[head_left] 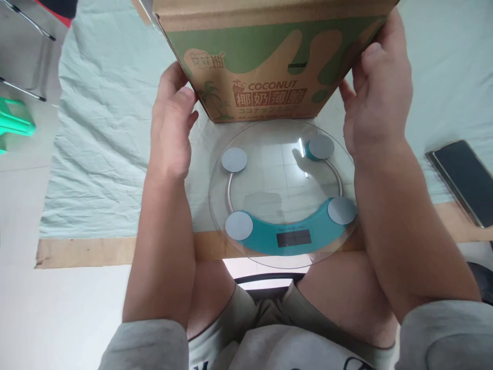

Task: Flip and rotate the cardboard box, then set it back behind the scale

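A brown and green cardboard box (269, 67) printed "COCONUT" stands at the top of the view, just behind a round glass bathroom scale (265, 190). On the box's left side rests my left hand (173, 118), its fingers partly hidden behind the edge. My right hand (379, 97) grips the opposite side, with some fingertips out of sight. Between my forearms lies the scale, with silver foot pads, a teal band and a dark, blank display (294, 238). Its near rim reaches past the table's front edge.
A dark smartphone (464, 180) lies at the right on the table. Pale green cloth (96, 154) covers the tabletop, and a wooden front edge (88, 252) shows. A green plastic stool (15, 121) and a metal-framed chair (26, 51) stand at the left.
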A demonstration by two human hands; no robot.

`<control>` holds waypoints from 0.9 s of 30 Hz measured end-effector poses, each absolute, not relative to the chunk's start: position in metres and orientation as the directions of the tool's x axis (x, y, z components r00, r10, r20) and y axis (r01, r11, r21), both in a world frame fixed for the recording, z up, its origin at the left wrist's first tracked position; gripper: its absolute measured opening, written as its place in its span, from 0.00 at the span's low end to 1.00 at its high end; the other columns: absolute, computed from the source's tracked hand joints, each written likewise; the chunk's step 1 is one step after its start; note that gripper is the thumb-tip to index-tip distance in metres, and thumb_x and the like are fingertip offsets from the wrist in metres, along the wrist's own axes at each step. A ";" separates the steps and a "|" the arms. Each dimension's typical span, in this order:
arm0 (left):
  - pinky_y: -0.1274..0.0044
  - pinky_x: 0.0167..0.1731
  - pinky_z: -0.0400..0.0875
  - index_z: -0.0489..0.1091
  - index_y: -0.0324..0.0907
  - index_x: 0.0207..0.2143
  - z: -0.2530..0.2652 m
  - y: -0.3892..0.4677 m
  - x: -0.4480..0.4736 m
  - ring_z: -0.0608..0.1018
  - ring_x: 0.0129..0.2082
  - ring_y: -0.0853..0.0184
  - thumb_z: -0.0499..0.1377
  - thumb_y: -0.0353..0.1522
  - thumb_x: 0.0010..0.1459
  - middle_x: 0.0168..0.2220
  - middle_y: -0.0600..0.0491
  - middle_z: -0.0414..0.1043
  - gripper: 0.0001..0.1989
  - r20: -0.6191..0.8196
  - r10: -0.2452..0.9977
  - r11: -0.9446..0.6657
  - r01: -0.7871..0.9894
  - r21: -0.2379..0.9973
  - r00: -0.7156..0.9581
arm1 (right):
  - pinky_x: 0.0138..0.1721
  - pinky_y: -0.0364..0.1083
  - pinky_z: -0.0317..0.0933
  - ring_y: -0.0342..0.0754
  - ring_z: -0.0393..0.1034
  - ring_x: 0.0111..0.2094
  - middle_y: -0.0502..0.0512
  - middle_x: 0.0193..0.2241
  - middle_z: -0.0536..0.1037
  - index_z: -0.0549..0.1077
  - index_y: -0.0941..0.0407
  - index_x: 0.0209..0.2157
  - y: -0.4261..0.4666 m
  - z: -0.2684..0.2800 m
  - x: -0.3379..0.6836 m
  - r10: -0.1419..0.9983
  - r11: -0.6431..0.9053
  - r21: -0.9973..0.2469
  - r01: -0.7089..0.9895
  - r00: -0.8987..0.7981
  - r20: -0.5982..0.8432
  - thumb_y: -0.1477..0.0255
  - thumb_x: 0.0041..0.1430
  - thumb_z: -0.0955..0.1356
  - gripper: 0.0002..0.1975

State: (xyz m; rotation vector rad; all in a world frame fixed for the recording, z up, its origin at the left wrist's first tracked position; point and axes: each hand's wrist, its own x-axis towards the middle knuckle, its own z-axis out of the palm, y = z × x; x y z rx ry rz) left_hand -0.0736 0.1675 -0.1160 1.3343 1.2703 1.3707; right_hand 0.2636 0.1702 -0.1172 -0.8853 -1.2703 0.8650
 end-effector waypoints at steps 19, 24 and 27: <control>0.76 0.22 0.32 0.37 0.45 0.19 -0.110 0.068 -0.073 0.41 0.18 0.80 0.68 0.35 0.43 0.21 0.61 0.30 0.35 -0.077 0.963 0.044 -0.130 0.991 -0.260 | 0.22 0.41 0.27 0.33 0.31 0.20 0.44 0.22 0.33 0.38 0.52 0.22 0.070 -0.097 0.267 0.800 0.158 -0.973 -0.170 0.600 0.025 0.73 0.38 0.65 0.24; 0.73 0.25 0.33 0.40 0.43 0.14 -0.120 0.064 -0.073 0.43 0.20 0.78 0.69 0.36 0.43 0.19 0.59 0.33 0.34 -0.079 0.971 0.078 -0.015 0.997 -0.227 | 0.24 0.42 0.27 0.33 0.32 0.20 0.43 0.22 0.35 0.39 0.53 0.23 0.073 -0.104 0.274 0.792 0.105 -0.981 -0.163 0.611 -0.017 0.73 0.36 0.65 0.24; 0.71 0.26 0.33 0.43 0.43 0.13 -0.121 0.066 -0.071 0.43 0.20 0.77 0.68 0.36 0.46 0.18 0.58 0.35 0.31 -0.082 0.971 0.099 0.062 0.993 -0.224 | 0.24 0.42 0.28 0.32 0.35 0.20 0.42 0.22 0.37 0.40 0.54 0.23 0.074 -0.108 0.270 0.798 0.078 -0.985 -0.155 0.602 -0.032 0.73 0.38 0.67 0.25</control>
